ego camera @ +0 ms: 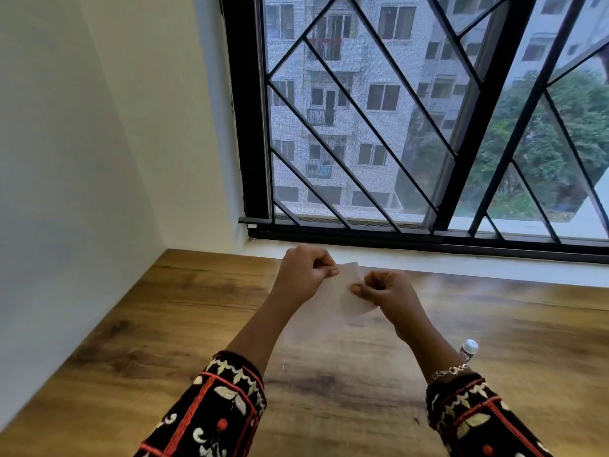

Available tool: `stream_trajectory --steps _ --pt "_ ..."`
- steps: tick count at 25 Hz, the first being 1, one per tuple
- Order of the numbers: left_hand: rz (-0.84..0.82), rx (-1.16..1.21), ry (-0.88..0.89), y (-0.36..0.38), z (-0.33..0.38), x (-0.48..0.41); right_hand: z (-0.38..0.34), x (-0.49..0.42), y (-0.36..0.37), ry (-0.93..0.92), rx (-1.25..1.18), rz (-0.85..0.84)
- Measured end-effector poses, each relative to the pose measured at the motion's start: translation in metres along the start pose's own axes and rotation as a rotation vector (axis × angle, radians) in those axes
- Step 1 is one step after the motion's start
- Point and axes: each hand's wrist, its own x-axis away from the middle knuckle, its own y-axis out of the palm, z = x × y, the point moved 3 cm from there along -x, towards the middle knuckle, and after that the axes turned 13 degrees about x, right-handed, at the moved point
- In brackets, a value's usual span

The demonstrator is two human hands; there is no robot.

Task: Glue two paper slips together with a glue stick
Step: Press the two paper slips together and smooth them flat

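"Progress first: how far along does the gluing look from the head view?"

"Somewhere in the middle, I would judge, but it is hard to pin down. A pale paper slip (355, 296) is held up above the wooden table (158, 324), between both hands, and motion smears it. I cannot tell whether it is one slip or two already laid together. No glue shows on it either."

"Where is the glue stick?"

"The glue stick (468, 348) is on the table just behind the right wrist, near the bracelet (449, 371), with its white top upward. Neither hand touches it. Whether it is capped I cannot say, as most of it is hidden by the arm."

"So what is left to do?"

"If the glue has not gone on yet, then spreading it and pressing the slips together both remain. If it has, only the pressing and smoothing remain. The picture does not settle which."

"Now the fingers. What is the left hand doing?"

"The left hand (304, 275) has its fingers curled in, with thumb and forefinger closed on the slip's upper left edge."

"And the right?"

"The right hand (385, 291) is curled much the same, its fingertips pinching the slip lower down, toward its right side. Both hands are clamped on the paper and nothing else, and they sit close together with only the slip between them."
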Motion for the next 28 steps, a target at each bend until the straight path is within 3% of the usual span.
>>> stream_trajectory --steps 8,17,24,26,28 --pt "0.074 0.109 -0.077 -0.003 -0.017 0.002 0.012 0.004 0.0 0.013 -0.021 -0.012" --pt "-0.068 0.11 -0.104 -0.002 -0.014 0.004 0.008 0.0 0.006 -0.008 0.152 -0.045" --pt "0.103 0.19 -0.096 0.001 -0.018 0.008 0.011 0.004 0.011 0.012 -0.106 -0.016" --pt "0.102 -0.02 -0.012 0.001 -0.014 0.009 0.011 0.003 0.013 0.008 -0.075 -0.015" --pt "-0.028 -0.407 0.19 0.009 -0.004 0.007 0.007 0.002 0.014 -0.018 -0.033 -0.032"
